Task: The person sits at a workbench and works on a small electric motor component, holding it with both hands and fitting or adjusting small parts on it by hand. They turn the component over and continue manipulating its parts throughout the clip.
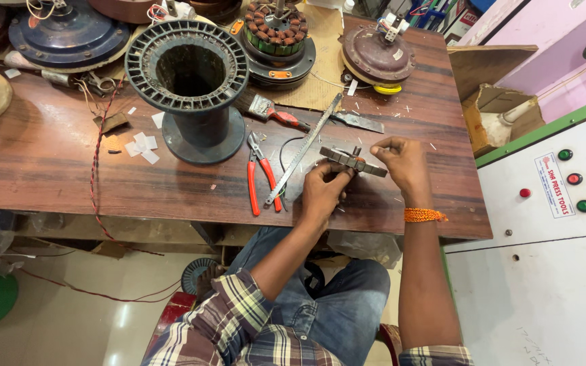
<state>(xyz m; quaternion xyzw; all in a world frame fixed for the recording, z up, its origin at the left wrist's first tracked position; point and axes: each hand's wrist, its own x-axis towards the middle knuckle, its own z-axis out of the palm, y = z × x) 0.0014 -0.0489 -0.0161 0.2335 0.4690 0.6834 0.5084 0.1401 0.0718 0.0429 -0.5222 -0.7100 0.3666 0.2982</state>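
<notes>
A small grey metal stator core (351, 160) with a centre shaft lies on the wooden workbench (49, 176) in front of me. My left hand (321, 192) grips its near left edge from below. My right hand (401, 163) pinches its right end, and an orange thread band circles that wrist. A long hacksaw blade (304, 147) lies diagonally just left of the core. Red-handled pliers (261, 175) rest beside the blade.
A tall black plastic spool (190, 81) stands at the bench's middle. Fan motor parts sit along the back: a wound stator (276, 37), a brown motor housing (377, 55), a blue cover (69, 34). A red-handled brush (276, 114) lies near. A white and green press cabinet (551, 224) stands right.
</notes>
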